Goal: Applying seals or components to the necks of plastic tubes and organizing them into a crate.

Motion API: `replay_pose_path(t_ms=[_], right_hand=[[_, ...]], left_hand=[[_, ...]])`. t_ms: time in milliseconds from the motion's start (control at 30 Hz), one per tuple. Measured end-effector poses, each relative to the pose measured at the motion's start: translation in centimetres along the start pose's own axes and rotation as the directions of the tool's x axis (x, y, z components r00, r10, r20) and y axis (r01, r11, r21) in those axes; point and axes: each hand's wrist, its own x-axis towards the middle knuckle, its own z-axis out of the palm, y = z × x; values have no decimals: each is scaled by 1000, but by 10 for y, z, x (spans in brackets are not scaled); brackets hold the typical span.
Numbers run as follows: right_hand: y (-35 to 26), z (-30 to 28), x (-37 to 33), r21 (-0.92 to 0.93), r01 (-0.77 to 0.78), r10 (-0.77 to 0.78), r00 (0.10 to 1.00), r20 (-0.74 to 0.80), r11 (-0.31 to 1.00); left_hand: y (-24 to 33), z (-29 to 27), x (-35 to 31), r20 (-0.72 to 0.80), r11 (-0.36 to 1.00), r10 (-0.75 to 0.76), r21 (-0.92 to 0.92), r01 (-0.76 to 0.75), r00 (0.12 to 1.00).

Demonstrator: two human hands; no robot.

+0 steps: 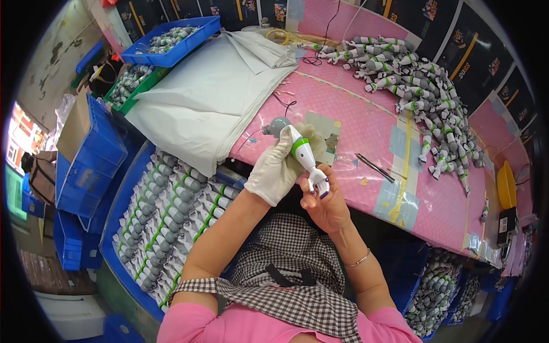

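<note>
Over the near edge of the pink table I hold a toy arm (303,153), white with a bright green band and a small white hand with purple fingertips. My left hand (270,172), in a white glove, is closed around its upper part. With bare fingers, my right hand (327,201) grips the toy's small hand end. A rounded grey part (278,127) shows beyond the gloved fingers; whether it joins the toy arm I cannot tell. Behind my hands, a flat greyish-green plate (330,132) lies on the table.
A large pile of similar toy arms (423,86) covers the table's far right. White sheeting (211,86) drapes the left side, beside blue (200,26) and green (123,107) trays of grey parts. Rows of toy arms fill a blue crate (108,228) at my left. Black tweezers (374,167) lie on the table.
</note>
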Motion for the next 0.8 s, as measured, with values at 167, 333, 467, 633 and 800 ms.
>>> replay_pose_path(t_ms=[167, 333, 467, 633, 800], right_hand=[[-13, 1, -3, -779, 163, -203, 978, 47, 605], [-52, 27, 2, -977, 208, 2, 978, 208, -52], [-84, 25, 19, -729, -410, -71, 846, -529, 548], [-77, 3, 21, -496, -56, -284, 761, -583, 867], [-80, 1, 16, -388, -47, -247, 698, -672, 921]], left_hand=[[5, 5, -7, 42, 988, -45, 148, 39, 998], [-1, -23, -8, 4, 983, -69, 168, 67, 998], [-20, -9, -20, -131, 921, -133, 349, 171, 983], [-36, -18, -36, -88, 816, -192, 539, 209, 977], [-40, -23, -42, -111, 714, -229, 656, 244, 967]])
